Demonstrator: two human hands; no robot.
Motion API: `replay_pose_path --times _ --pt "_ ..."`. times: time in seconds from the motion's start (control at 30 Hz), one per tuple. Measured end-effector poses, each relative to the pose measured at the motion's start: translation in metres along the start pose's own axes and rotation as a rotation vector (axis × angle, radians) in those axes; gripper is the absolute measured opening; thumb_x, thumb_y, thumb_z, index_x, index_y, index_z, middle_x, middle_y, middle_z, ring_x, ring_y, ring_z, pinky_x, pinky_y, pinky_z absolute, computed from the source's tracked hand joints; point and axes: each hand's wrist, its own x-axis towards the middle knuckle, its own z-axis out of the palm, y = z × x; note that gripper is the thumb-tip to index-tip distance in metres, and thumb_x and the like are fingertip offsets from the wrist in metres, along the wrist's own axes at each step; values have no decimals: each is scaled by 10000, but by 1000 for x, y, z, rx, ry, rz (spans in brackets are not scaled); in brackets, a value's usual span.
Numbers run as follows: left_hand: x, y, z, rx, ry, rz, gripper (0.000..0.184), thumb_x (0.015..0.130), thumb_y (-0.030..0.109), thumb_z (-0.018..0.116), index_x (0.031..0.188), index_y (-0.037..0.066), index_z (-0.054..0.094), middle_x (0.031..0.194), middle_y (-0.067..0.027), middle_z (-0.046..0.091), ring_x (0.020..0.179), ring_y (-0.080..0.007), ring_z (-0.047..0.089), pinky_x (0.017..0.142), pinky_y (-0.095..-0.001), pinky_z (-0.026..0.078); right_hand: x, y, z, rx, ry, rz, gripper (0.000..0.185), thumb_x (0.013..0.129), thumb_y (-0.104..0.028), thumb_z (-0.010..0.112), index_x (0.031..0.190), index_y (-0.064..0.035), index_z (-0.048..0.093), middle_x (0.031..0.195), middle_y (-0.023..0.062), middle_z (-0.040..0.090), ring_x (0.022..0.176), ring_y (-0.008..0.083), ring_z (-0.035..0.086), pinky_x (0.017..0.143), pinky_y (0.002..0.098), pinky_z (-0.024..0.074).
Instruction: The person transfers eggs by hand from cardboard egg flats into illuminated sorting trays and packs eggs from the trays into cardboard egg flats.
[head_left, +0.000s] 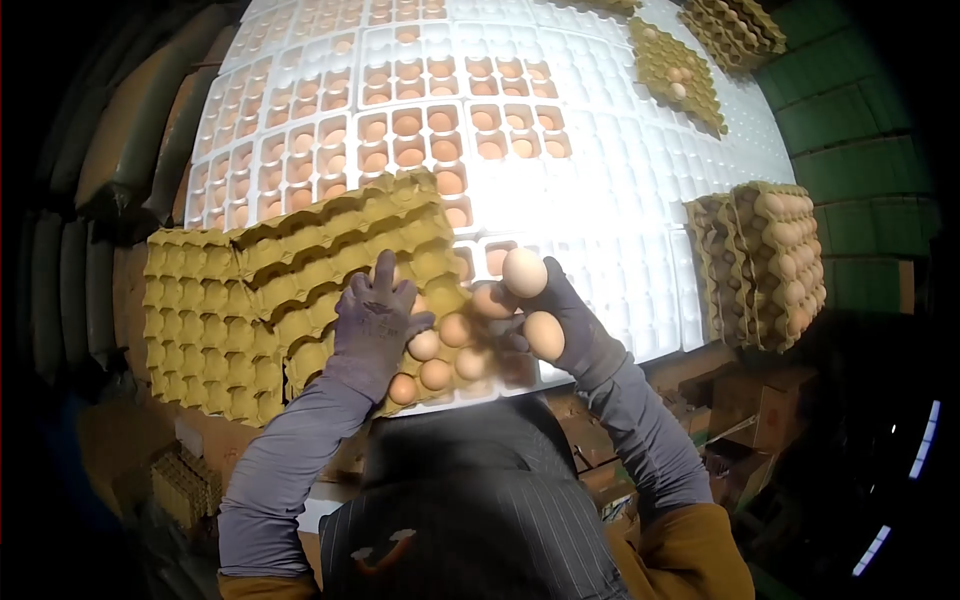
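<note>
Both hands wear dark gloves. My right hand (572,318) is closed round several eggs: a pale egg (525,272) on top, a brown egg (544,336) below it and another at the left. Over the yellow-brown egg tray (350,262) lies my left hand (373,325), some fingers stretched out and apart; its fingertips are beside eggs, and no egg shows in its grasp. Several eggs (436,374) sit in the tray's near right corner, between the two hands. White foam trays (625,290) with square compartments lie beyond and beneath, many at the left holding brown eggs.
A second empty pulp tray (205,325) lies at the left. Stacked pulp trays with eggs (785,265) stand at the right edge. Another tray (655,70) with a few eggs is at the back right, near a further stack (735,30). Cardboard boxes (765,410) are at the lower right.
</note>
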Motion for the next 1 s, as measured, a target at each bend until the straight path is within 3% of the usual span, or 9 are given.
replay_pose_path --times 0.1,0.2,0.27,0.4,0.47,0.6,0.83,0.97,1.0 --pt "6 -1 4 110 -78 8 401 828 387 757 1093 108 642 1448 -146 402 1087 -341 544 897 -466 507 -29 4 -12 221 131 83 444 1038 -232 534 1414 -20 433 1294 103 573 1120 163 577 950 328 518" --pt "6 -3 9 225 -125 46 397 801 353 767 1101 124 644 1466 -130 393 1074 -325 549 903 -472 519 -68 -11 -20 93 477 56 650 1055 -557 389 1333 14 526 1222 120 639 1092 196 631 915 321 550" --pt "12 -1 -5 241 -188 42 409 779 327 787 1106 124 648 1473 -132 388 1077 -318 550 913 -468 526 -99 -21 -53 11 496 175 584 972 -516 613 1318 -47 571 1262 125 607 1090 192 636 883 331 566" --pt "-5 39 -58 -180 -1 14 520 724 264 841 1195 141 657 1426 -169 445 1168 -353 567 953 -457 539 -136 -12 -72 -1494 435 -12 566 696 -236 904 1187 -163 631 1444 143 441 1090 279 613 828 403 585" --pt "-14 89 -48 -428 5 79 509 732 272 841 1196 149 671 1400 -188 469 1140 -375 601 936 -462 555 -143 5 -74 -1621 333 105 542 659 -237 899 1114 -139 623 1457 144 433 1082 327 583 834 421 583" --pt "-28 165 61 -297 -34 278 437 822 358 786 1203 165 693 1375 -194 493 1054 -358 629 860 -443 566 -130 31 -83 -1690 162 120 285 832 -203 721 1096 -139 634 1444 151 457 1074 346 602 839 426 579" --pt "22 190 55 -432 -243 -56 405 949 249 650 1341 160 602 1301 -137 548 1103 -358 605 880 -440 542 -87 36 -118 -1254 5 -44 347 888 -132 663 1232 -182 646 1276 138 582 1047 313 653 858 407 563" --pt "61 192 66 -356 305 51 489 877 148 701 1342 94 558 1301 -115 518 1141 -311 566 873 -403 553 -47 23 -126 -953 368 -285 378 856 -64 684 1224 -143 644 1074 114 602 904 304 636 750 401 536" --pt "69 200 81 -692 272 -179 517 875 113 691 1368 107 535 1380 -142 476 1208 -345 510 931 -442 519 -32 42 -137 -974 382 -445 412 868 -59 650 1275 -110 606 1109 125 591 957 321 595 818 424 509"
